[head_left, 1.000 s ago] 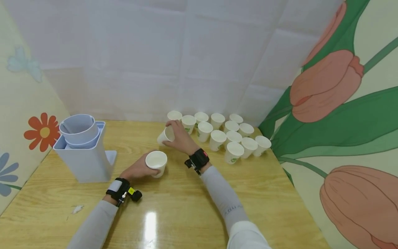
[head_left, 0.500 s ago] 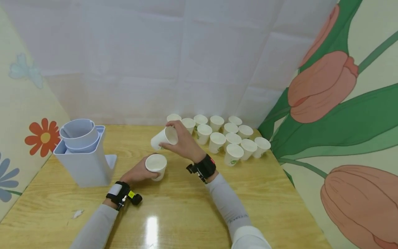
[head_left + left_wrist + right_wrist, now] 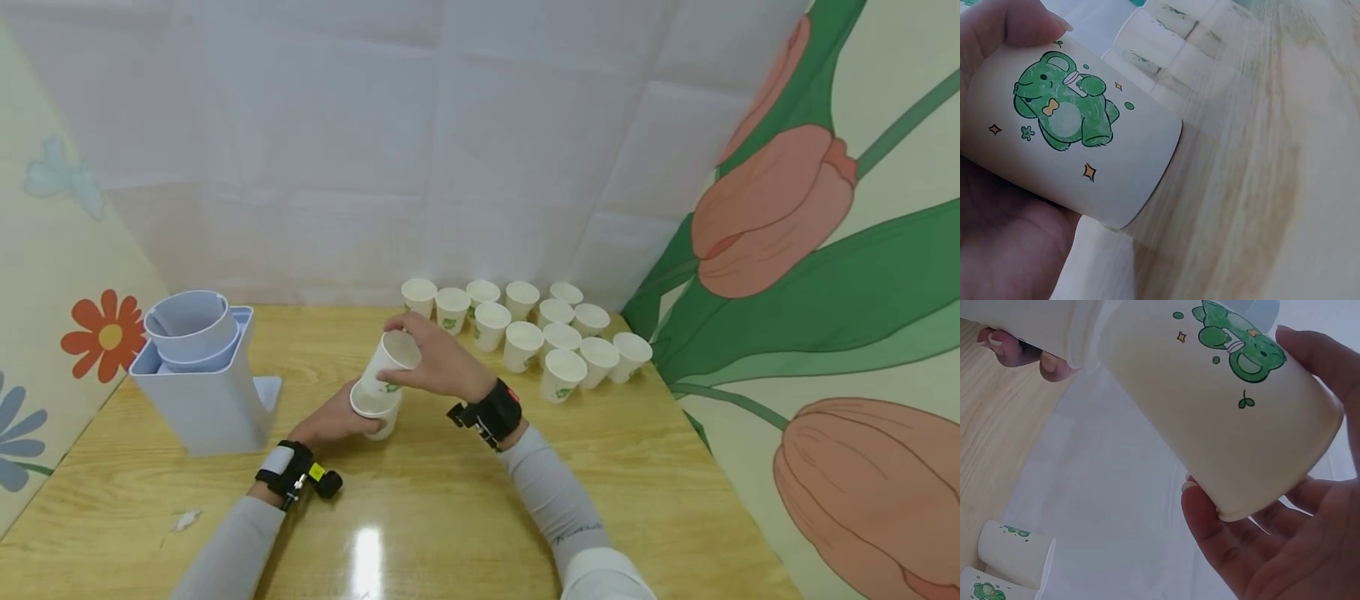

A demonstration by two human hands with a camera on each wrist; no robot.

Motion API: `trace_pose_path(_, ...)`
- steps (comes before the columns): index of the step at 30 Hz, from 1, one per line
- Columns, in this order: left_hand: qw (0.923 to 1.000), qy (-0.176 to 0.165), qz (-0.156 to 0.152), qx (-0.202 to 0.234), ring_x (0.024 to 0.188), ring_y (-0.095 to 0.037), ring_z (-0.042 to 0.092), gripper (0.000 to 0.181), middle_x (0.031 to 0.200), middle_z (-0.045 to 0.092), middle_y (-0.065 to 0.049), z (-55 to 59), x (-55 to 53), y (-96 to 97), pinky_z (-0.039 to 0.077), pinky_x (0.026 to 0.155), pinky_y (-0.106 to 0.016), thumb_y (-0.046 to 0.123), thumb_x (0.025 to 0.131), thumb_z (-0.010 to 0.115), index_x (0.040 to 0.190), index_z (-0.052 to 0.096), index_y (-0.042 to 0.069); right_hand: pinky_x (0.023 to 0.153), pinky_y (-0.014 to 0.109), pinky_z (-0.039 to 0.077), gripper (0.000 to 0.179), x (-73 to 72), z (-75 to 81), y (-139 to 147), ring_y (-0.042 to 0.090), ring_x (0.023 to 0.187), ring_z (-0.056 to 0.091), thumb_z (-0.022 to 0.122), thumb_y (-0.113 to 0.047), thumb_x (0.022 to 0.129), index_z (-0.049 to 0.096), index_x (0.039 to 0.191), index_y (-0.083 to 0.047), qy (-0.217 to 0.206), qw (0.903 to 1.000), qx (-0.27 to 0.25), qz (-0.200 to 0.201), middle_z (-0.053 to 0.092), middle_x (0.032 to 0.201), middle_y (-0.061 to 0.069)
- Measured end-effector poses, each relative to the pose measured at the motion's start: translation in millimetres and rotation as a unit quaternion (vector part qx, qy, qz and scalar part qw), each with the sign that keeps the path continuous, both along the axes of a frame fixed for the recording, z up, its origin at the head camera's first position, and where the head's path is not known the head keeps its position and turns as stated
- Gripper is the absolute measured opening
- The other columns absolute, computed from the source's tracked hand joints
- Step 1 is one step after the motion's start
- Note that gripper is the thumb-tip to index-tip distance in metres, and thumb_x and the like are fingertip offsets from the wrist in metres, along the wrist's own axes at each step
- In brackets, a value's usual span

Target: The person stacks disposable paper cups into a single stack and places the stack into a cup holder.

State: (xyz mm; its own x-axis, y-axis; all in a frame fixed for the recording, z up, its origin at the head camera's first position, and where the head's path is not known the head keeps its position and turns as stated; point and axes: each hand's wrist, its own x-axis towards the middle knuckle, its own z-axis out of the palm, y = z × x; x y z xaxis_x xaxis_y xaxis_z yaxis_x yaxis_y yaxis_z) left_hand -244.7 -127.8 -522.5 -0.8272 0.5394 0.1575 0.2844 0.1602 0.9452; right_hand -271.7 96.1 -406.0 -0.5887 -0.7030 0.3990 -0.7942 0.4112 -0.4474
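Note:
My left hand (image 3: pixel 333 419) grips a white paper cup (image 3: pixel 1129 150) around its side, mouth up, close over the wooden table. A green cartoon elephant with a bow tie is printed on it. Fingers and thumb of my right hand (image 3: pixel 442 360) hold a second white paper cup (image 3: pixel 1210 425) near its rim. This one is tilted, its base right at the mouth of the left-hand cup, overlapping it in the head view. Both cups carry green prints. Several more upright paper cups (image 3: pixel 522 346) stand grouped to the right of my right hand.
On the left stands a pale blue square bin (image 3: pixel 206 408) with a round pale blue container (image 3: pixel 191 321) set in its top. The table (image 3: pixel 450 517) meets a white sheet (image 3: pixel 315 217) behind and a tulip-painted wall (image 3: pixel 787 217) on the right. A white scrap (image 3: pixel 186 520) lies front left.
My right hand has lifted its cup off the back of the table, brought it toward me and tilted its base down to the left-hand cup. The left hand has stayed nearly still.

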Motion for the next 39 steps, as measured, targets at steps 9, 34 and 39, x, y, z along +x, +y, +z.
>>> trace_pose_path(9, 0.9999, -0.002, 0.009, 0.007, 0.101, -0.02, 0.061, 0.061, 0.115, 0.063, -0.012, 3.4, -3.7, -1.5, 0.049, 0.092, -0.031, 0.005, 0.077, 0.076, 0.13, 0.05, -0.006, 0.094, 0.026, 0.048, 0.062, 0.0, -2.5, -8.7, 0.014, 0.116, 0.055, 0.083, -0.036, 0.084, 0.055, 0.132, -0.008, -0.013, 0.999, 0.042, 0.011, 0.059, 0.129, 0.004)
trace_pose_path(34, 0.9999, 0.005, 0.006, -0.008, 0.105, -0.02, 0.056, 0.065, 0.122, 0.058, -0.014, 4.5, -2.5, -0.3, 0.047, 0.091, -0.029, 0.008, 0.078, 0.077, 0.134, 0.046, -0.003, 0.089, 0.024, 0.048, 0.05, 9.1, -11.0, -19.9, 0.013, 0.113, 0.054, 0.073, -0.033, 0.093, 0.056, 0.134, -0.011, -0.044, 0.9933, 0.1, 0.037, 0.057, 0.13, 0.004)
trace_pose_path(39, 1.0, 0.007, 0.003, 0.003, 0.107, -0.022, 0.055, 0.068, 0.124, 0.056, -0.016, -0.3, 1.0, 0.3, 0.046, 0.095, -0.032, 0.007, 0.078, 0.078, 0.135, 0.044, -0.005, 0.089, 0.023, 0.047, 0.05, 12.1, -15.5, -22.1, 0.014, 0.113, 0.054, 0.071, -0.035, 0.095, 0.057, 0.135, -0.009, -0.05, 0.9915, 0.11, 0.048, 0.058, 0.13, 0.004)
